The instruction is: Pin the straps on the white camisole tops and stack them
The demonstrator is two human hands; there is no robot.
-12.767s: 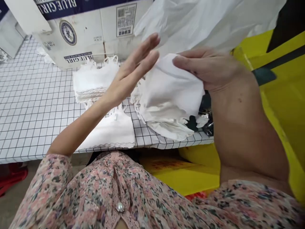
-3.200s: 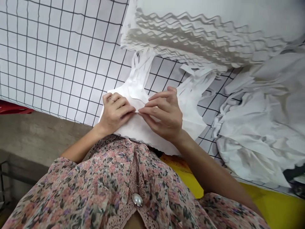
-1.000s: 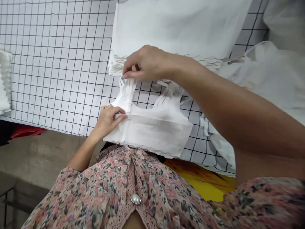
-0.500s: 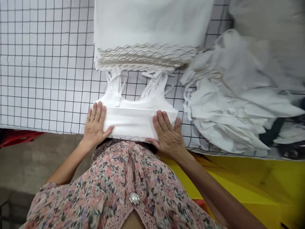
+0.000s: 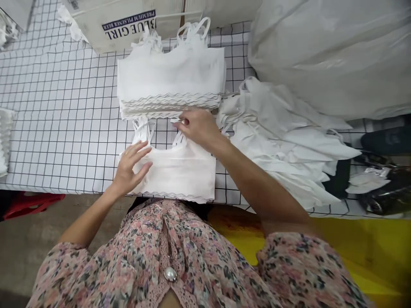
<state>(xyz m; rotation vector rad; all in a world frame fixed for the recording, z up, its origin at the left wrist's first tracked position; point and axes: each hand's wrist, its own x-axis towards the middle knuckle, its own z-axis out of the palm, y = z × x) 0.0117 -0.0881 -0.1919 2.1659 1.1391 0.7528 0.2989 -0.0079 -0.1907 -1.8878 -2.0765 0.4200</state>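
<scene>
A folded white bralette top [image 5: 180,177] with a scalloped hem lies on the grid-patterned table, its straps pointing away from me. My left hand [image 5: 131,166] rests on its left part, fingers spread. My right hand [image 5: 196,128] is curled over the top's right strap, by the front edge of a neat stack of folded white tops [image 5: 170,72]. Its fingertips are partly hidden, so I cannot tell whether they pinch the strap.
A loose heap of white garments [image 5: 276,141] lies right of the stack, with a large white plastic sack [image 5: 330,55] behind it. A "BLUE GIRL" cardboard box [image 5: 128,28] stands at the back. Dark bagged items [image 5: 379,188] sit far right; yellow sheeting [image 5: 353,244] lies below the table edge.
My right hand has left its flat place on the top and moved up to the strap by the stack. My left fingers have lifted slightly. The view has tilted farther up the table, bringing the box into sight.
</scene>
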